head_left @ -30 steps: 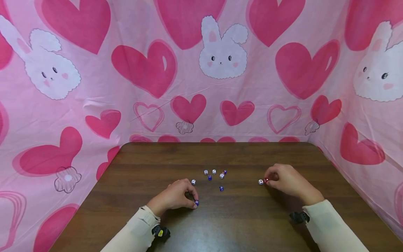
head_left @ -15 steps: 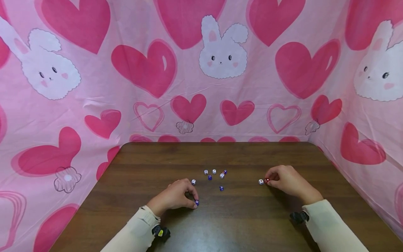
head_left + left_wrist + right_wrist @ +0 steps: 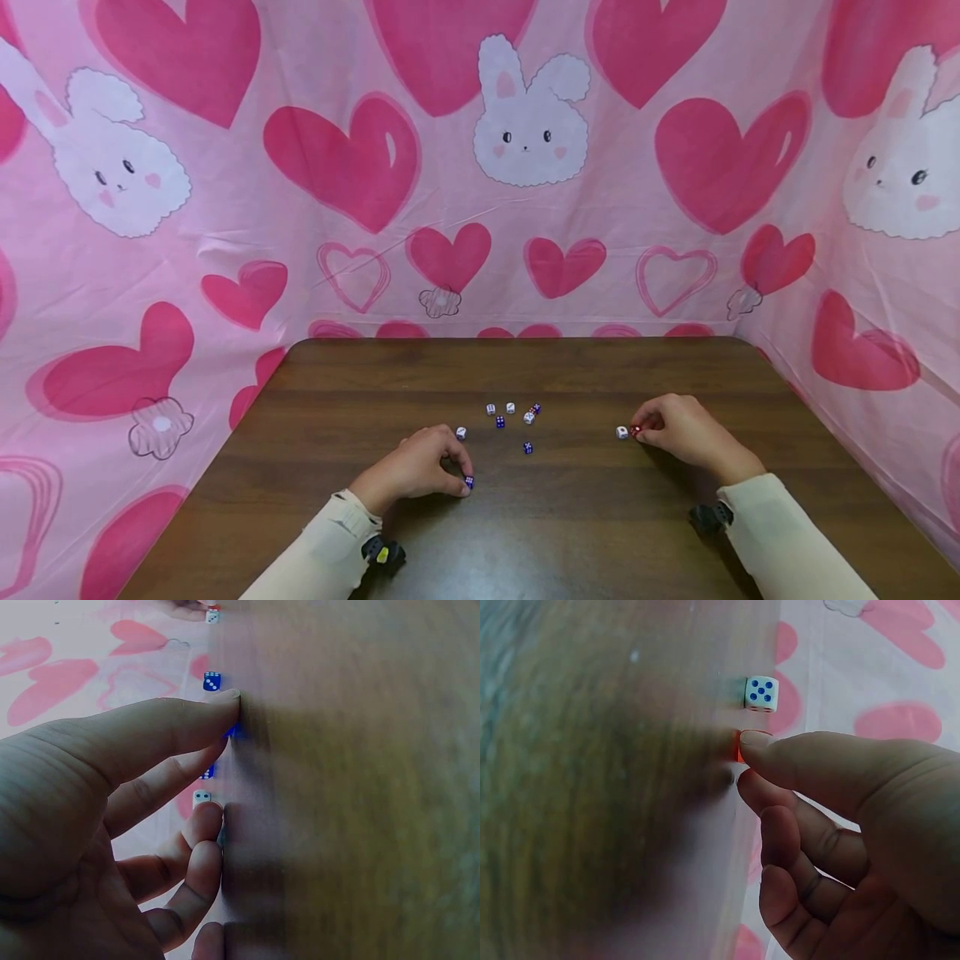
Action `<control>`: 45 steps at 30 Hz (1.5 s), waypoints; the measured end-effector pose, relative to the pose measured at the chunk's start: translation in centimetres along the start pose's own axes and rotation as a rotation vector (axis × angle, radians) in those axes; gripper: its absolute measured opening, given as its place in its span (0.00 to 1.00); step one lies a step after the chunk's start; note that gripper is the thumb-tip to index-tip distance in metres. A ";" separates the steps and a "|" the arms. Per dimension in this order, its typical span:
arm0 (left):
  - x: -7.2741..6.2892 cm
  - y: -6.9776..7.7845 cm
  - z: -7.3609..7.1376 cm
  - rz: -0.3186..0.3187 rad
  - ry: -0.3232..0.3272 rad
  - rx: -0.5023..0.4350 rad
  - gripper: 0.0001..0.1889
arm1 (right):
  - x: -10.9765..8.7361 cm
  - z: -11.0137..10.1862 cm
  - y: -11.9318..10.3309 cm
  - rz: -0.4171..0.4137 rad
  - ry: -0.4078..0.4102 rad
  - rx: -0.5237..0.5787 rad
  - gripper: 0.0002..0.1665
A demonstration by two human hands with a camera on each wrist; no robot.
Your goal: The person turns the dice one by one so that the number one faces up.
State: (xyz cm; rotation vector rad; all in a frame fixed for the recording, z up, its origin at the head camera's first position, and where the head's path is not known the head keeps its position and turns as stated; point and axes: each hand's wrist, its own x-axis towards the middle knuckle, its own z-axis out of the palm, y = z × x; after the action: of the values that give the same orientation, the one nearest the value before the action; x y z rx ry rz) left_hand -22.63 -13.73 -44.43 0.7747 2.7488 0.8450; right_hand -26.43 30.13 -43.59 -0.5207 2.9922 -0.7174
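Between thumb and forefinger my left hand (image 3: 420, 465) pinches a blue die (image 3: 468, 482) on the table; in the left wrist view those fingertips mostly cover it. My right hand (image 3: 688, 429) pinches a red die (image 3: 636, 431), of which the right wrist view shows only a sliver (image 3: 739, 746). Just left of the red die is a white die (image 3: 622, 432), with a small gap between them. Another white die (image 3: 461, 433) lies beyond the left hand's knuckles. Nearer the middle sits a single blue die (image 3: 528, 448).
Farther back on the brown wooden table (image 3: 585, 525) lie several more dice, among them a blue die (image 3: 500, 422), a white die (image 3: 491, 409) and a tight little cluster at their right. Pink cloth (image 3: 615, 192) with hearts and rabbits hangs around the table's back and sides.
My right hand, with the red die, has shifted very slightly rightward since a second ago, widening the gap to the white die. The left hand has stayed put.
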 end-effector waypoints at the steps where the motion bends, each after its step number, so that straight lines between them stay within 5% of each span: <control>1: 0.0 0.0 0.0 -0.001 0.000 0.000 0.10 | 0.0 0.0 0.0 -0.002 0.002 0.002 0.06; 45: 0.1 -0.2 0.1 -0.009 0.000 0.019 0.10 | 0.1 0.1 -0.7 -0.018 0.003 0.030 0.06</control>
State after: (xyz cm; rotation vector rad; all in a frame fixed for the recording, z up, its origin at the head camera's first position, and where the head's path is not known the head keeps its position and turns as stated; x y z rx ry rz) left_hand -22.80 -13.76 -44.64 0.7650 2.7623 0.8186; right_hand -26.27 29.49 -43.36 -0.5468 2.9787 -0.7638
